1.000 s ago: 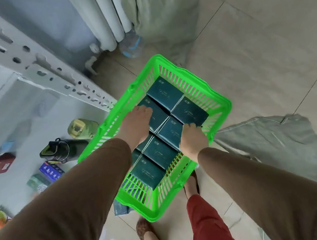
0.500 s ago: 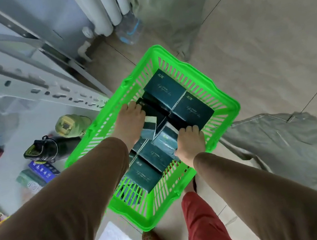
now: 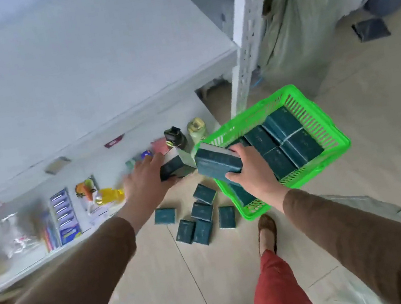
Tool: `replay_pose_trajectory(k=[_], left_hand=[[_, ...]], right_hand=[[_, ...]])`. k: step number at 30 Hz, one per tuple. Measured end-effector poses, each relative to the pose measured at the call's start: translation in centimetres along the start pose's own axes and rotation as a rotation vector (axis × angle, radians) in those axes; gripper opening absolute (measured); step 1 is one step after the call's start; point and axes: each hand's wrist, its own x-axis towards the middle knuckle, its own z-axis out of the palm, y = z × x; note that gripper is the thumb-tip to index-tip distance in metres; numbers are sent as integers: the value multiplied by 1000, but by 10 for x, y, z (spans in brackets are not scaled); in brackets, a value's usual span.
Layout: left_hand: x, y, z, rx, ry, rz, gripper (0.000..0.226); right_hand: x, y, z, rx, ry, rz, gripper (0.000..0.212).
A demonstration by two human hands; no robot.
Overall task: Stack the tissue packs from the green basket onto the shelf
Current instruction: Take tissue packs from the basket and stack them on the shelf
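I seem to be in a small shop or its stockroom. A pale metal shelf (image 3: 90, 72) on a slotted upright post (image 3: 242, 46) carries mixed packaged goods (image 3: 64, 217) and bottles (image 3: 175, 137) on its lower level. A green shopping basket (image 3: 333, 129) of identical packs (image 3: 282, 122) stands on the tiled floor (image 3: 371, 102).

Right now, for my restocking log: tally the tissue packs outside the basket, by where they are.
Left pack, held by left hand: 1
Right pack, held by right hand: 1
Floor packs: 6
Total: 8
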Motion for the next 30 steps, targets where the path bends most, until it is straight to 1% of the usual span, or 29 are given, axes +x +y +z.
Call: replay_pose_trajectory(k=[3, 4, 5, 7, 9, 11, 14, 18, 23, 30], left_hand=[[-86, -85, -49, -144, 60, -131, 52], [-112, -111, -65, -175, 91, -169, 49], [-136, -137, -80, -200, 121, -206, 48], [-174, -185, -107, -219, 180, -267, 49], [-202, -228, -132, -219, 218, -311, 51], [-224, -267, -152, -235, 273, -342, 51], [-245, -321, -177, -186, 382, -356, 55], [-248, -394, -203, -115, 439, -381, 56], [-220, -487, -228, 84, 464, -401, 57], [-154, -595, -258, 104, 411, -424, 54]], right_hand=[[-36, -95, 34, 136, -15, -99, 70], [-46, -125, 46, 173, -27, -124, 70], [-56, -155, 58, 196, -38, -155, 66], [-70, -212, 80, 219, -55, -230, 51], [-79, -266, 98, 214, -74, -309, 44], [-85, -314, 115, 187, -97, -384, 46], [-82, -374, 141, 208, -112, -466, 49], [-66, -437, 182, 214, -137, -519, 49], [-14, -502, 239, 221, -151, -513, 48], [63, -587, 300, 204, -185, -534, 42]])
